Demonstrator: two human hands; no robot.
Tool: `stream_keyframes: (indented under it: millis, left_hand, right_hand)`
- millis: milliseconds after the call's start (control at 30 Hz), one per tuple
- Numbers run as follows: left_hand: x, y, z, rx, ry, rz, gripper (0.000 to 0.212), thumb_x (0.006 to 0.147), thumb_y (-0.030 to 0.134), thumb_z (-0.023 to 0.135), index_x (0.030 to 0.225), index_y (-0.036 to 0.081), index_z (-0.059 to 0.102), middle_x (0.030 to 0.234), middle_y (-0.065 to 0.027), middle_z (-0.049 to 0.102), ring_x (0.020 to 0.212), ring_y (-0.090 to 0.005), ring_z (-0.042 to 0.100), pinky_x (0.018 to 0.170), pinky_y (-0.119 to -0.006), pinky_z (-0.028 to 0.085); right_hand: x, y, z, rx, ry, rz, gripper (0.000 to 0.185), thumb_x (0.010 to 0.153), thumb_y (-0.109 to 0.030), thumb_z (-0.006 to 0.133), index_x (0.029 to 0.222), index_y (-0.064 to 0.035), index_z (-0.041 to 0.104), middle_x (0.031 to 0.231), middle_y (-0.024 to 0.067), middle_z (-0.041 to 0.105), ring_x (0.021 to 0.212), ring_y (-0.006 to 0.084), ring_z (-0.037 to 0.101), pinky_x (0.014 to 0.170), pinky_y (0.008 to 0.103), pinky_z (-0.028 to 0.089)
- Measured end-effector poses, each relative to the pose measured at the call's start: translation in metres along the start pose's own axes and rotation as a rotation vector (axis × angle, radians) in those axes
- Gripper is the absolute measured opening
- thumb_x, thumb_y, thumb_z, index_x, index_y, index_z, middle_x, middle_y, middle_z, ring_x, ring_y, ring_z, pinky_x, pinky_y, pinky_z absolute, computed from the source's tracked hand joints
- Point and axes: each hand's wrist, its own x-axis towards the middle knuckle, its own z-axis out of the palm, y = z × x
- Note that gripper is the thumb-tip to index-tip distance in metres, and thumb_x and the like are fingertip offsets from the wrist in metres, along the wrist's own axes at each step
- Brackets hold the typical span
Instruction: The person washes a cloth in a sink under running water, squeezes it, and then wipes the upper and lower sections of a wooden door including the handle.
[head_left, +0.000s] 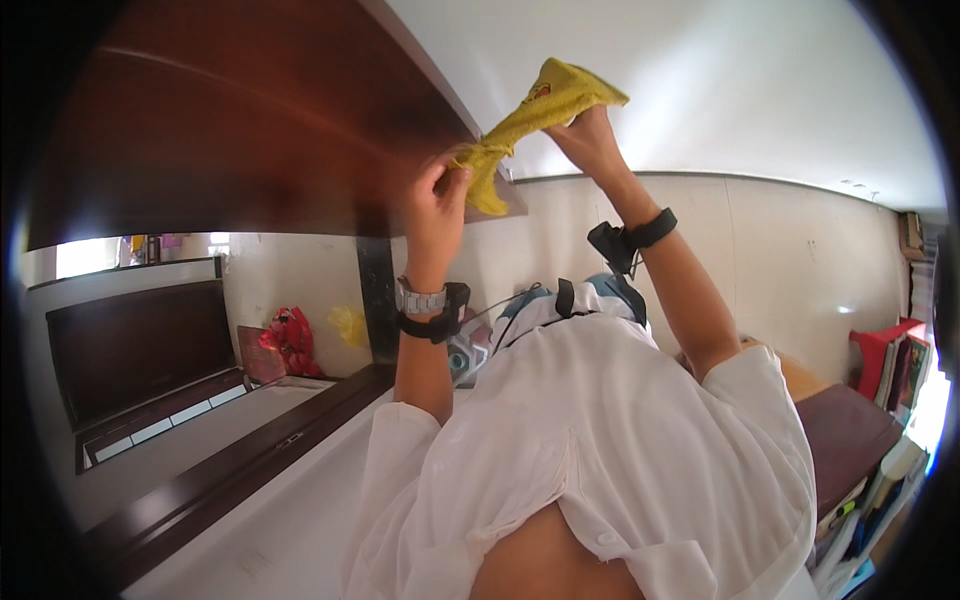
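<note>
A yellow cloth (551, 97) with a small printed figure is stretched slantwise between my two raised hands. My left hand (442, 195) pinches its lower, narrower part, and a loose end hangs down beside the fingers. Higher up and further right, my right hand (589, 139) holds the wider part, which hides some of its fingers. The cloth looks gathered or twisted at the middle. A dark brown wooden door (300, 112) stands right beside my left hand; whether the cloth touches it cannot be told. Both wrists wear black strapped devices, and the left one also has a metal watch.
A white wall (750, 90) rises ahead, above a pale tiled floor (675, 210). To the left, a doorway shows a dark television-like panel (142, 345) and a red plastic bag (292, 341). A dark red box-like surface (847, 442) and books (892, 367) stand to the right.
</note>
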Motion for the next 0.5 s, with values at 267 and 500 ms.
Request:
stream_keyframes:
  millis: [267,500]
  left_hand:
    - [0.002,-0.005,-0.006,-0.179,0.164,-0.032,0.027,0.098,0.02,0.057,0.104,-0.005,0.064,0.08,-0.0027,0.062,0.069,-0.007,0.05,0.063,-0.025,0.043]
    - [0.0,0.003,-0.007,-0.07,0.424,0.048,0.021,0.096,0.014,0.06,0.101,-0.006,0.064,0.075,0.0035,0.058,0.065,-0.0027,0.046,0.057,-0.019,0.038]
  right_hand:
    - [-0.011,0.002,0.004,0.428,-0.002,0.474,0.033,0.091,-0.021,0.063,0.117,-0.0015,0.059,0.115,0.0066,0.061,0.11,0.0154,0.055,0.095,0.0311,0.044]
    - [0.02,0.028,0.003,0.339,-0.077,0.195,0.025,0.081,-0.007,0.065,0.105,-0.0016,0.062,0.101,0.0059,0.064,0.096,0.0164,0.059,0.084,0.0319,0.048]
